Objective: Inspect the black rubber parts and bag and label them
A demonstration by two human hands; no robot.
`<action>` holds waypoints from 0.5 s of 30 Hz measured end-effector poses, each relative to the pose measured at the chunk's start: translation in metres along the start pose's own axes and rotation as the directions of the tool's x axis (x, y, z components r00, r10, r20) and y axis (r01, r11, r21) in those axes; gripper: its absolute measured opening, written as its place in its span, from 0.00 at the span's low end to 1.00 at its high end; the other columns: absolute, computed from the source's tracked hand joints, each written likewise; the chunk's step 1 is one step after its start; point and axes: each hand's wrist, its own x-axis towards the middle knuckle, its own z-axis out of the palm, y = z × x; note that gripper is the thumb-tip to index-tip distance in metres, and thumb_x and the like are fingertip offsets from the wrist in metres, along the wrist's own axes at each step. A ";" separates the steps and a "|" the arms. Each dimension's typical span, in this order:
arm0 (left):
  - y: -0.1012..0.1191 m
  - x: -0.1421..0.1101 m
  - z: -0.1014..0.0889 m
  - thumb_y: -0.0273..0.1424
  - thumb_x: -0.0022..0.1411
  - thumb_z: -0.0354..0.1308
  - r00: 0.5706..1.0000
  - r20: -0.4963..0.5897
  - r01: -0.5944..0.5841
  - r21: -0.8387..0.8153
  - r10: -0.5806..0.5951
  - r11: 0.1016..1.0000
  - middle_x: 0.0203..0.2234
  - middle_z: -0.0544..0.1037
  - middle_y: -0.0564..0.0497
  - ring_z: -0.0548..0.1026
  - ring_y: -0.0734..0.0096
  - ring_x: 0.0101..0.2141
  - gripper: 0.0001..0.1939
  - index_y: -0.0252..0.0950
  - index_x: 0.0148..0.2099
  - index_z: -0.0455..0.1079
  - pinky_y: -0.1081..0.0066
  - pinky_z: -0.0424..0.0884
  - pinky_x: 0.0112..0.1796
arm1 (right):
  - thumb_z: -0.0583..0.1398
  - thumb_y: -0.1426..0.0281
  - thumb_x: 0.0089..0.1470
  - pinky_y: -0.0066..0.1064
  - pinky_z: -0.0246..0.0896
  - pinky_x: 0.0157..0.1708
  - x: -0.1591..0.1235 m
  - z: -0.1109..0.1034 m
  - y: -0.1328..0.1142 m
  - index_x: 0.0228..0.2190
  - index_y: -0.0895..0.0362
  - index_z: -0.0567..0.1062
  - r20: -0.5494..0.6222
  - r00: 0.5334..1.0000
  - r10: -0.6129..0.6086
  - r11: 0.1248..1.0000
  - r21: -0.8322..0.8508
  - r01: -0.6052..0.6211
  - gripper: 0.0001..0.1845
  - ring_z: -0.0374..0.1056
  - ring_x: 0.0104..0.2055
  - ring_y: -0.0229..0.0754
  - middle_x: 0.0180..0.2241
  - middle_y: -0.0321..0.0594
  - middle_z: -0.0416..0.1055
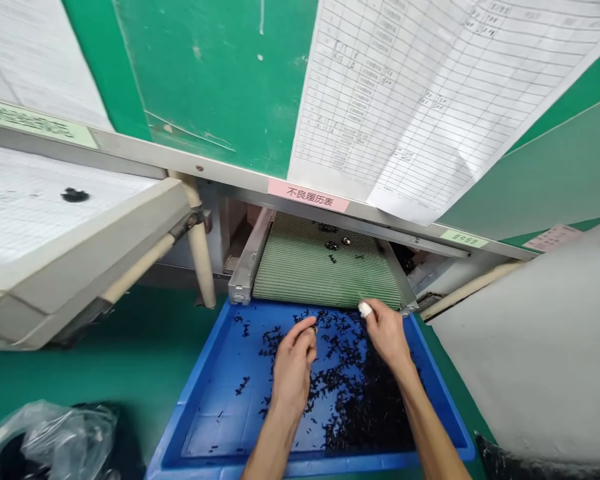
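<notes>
My left hand [294,360] is over the middle of a blue tray [193,393], its fingers curled together in a pinch. A tiny dark bit shows at the fingertips, too small to name. To the right, my right hand [387,330] is closed near the front end of a green ribbed conveyor belt [300,267]. White wrapping [365,309] covers one of its fingertips, and whatever those fingers hold is hidden. Many small black parts [375,407] lie in the tray, heaped thickest at the right. Several dark pieces [333,246] rest on the belt.
A green panel [215,73] with a paper form [405,100] overhangs the belt. At left, a sloped stand [105,247] carries sheets and a small black part [75,195]. A clear plastic bag [65,437] lies lower left; a pale grey surface [545,353] flanks the right.
</notes>
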 end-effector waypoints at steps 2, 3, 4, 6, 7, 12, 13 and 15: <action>0.001 0.003 -0.001 0.29 0.46 0.67 0.998 0.005 0.063 -0.135 -0.063 0.989 0.24 0.70 0.53 0.64 0.80 0.23 0.15 0.31 0.38 0.75 0.79 0.55 0.19 | 0.47 0.74 0.58 0.27 0.58 0.38 0.031 -0.018 0.010 0.41 0.57 0.74 -0.030 0.999 0.025 0.984 -0.176 -0.030 0.17 0.70 0.40 0.41 0.38 0.43 0.74; 0.002 0.003 0.000 0.28 0.46 0.66 0.996 0.013 0.086 -0.185 -0.085 0.979 0.26 0.71 0.51 0.65 0.79 0.24 0.13 0.30 0.36 0.75 0.79 0.55 0.18 | 0.47 0.75 0.58 0.28 0.57 0.39 0.049 -0.026 0.015 0.41 0.58 0.74 -0.034 0.998 0.052 0.971 -0.230 -0.058 0.17 0.70 0.41 0.42 0.39 0.45 0.74; 0.003 0.004 0.000 0.26 0.46 0.65 0.994 0.020 0.107 -0.222 -0.105 0.969 0.27 0.72 0.49 0.66 0.79 0.24 0.10 0.30 0.35 0.74 0.80 0.56 0.17 | 0.48 0.76 0.57 0.29 0.58 0.38 0.068 -0.031 0.018 0.40 0.60 0.74 -0.033 0.996 0.080 0.959 -0.269 -0.086 0.16 0.70 0.41 0.44 0.39 0.48 0.73; 0.003 0.004 0.001 0.24 0.47 0.63 0.991 0.031 0.137 -0.262 -0.133 0.955 0.30 0.74 0.47 0.68 0.78 0.25 0.07 0.30 0.33 0.73 0.81 0.59 0.18 | 0.50 0.77 0.57 0.30 0.59 0.38 0.104 -0.035 0.024 0.39 0.63 0.74 -0.023 0.991 0.131 0.936 -0.326 -0.131 0.14 0.70 0.41 0.45 0.40 0.54 0.72; 0.003 0.004 0.001 0.23 0.48 0.62 0.990 0.033 0.144 -0.273 -0.140 0.951 0.31 0.75 0.46 0.70 0.77 0.25 0.06 0.30 0.33 0.73 0.81 0.62 0.19 | 0.52 0.76 0.58 0.31 0.60 0.39 0.120 -0.033 0.026 0.39 0.64 0.74 -0.014 0.988 0.153 0.924 -0.352 -0.148 0.12 0.70 0.41 0.46 0.41 0.54 0.72; 0.003 0.005 0.002 0.21 0.50 0.60 0.989 0.011 0.146 -0.301 -0.150 0.942 0.32 0.76 0.45 0.74 0.73 0.29 0.05 0.29 0.33 0.74 0.79 0.70 0.24 | 0.58 0.64 0.60 0.42 0.65 0.45 0.169 -0.012 0.029 0.45 0.61 0.71 0.020 0.980 0.197 0.897 -0.407 -0.172 0.16 0.68 0.45 0.43 0.46 0.45 0.70; 0.003 0.005 0.001 0.22 0.51 0.61 0.989 0.012 0.142 -0.306 -0.145 0.941 0.31 0.76 0.45 0.74 0.74 0.29 0.05 0.30 0.33 0.74 0.79 0.70 0.24 | 0.58 0.63 0.59 0.43 0.65 0.46 0.172 -0.011 0.030 0.45 0.61 0.71 0.024 0.981 0.195 0.900 -0.402 -0.169 0.16 0.68 0.46 0.44 0.46 0.44 0.69; 0.004 0.006 0.000 0.25 0.52 0.63 0.991 0.011 0.127 -0.314 -0.130 0.941 0.31 0.76 0.47 0.74 0.75 0.29 0.04 0.30 0.33 0.74 0.80 0.69 0.24 | 0.58 0.64 0.59 0.44 0.64 0.47 0.175 -0.012 0.030 0.45 0.61 0.71 0.026 0.982 0.186 0.911 -0.380 -0.163 0.15 0.68 0.47 0.44 0.46 0.44 0.69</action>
